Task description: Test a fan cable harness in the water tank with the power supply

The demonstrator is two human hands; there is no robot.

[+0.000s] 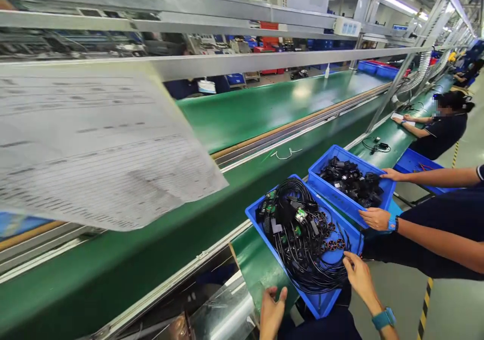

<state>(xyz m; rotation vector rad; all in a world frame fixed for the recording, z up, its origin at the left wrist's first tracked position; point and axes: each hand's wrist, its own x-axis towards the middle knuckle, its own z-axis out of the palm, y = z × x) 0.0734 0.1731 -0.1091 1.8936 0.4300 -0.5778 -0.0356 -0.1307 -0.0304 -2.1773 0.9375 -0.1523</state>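
Note:
My left hand (272, 312) is low in the picture, thumb and fingers apart, beside the near-left side of a blue bin (319, 304). Nothing shows in it. At the bin's right edge is my right hand (359, 277), wearing a teal watch, fingers bent and parted close to the rim and black cables (317, 274). Whether it touches them I cannot tell. Inside the bin lie coiled black cables, green circuit boards (300, 215) and several round copper-coloured coils (331, 245). The bin stands tilted across the end of a green work surface (257, 259).
A co-worker's hands (376, 219) hold a second blue bin (340, 199) of black parts, against mine. A printed sheet (94, 148) hangs at left. Behind runs a green conveyor belt (242, 118) under metal rails. Another person (449, 128) sits further along the bench.

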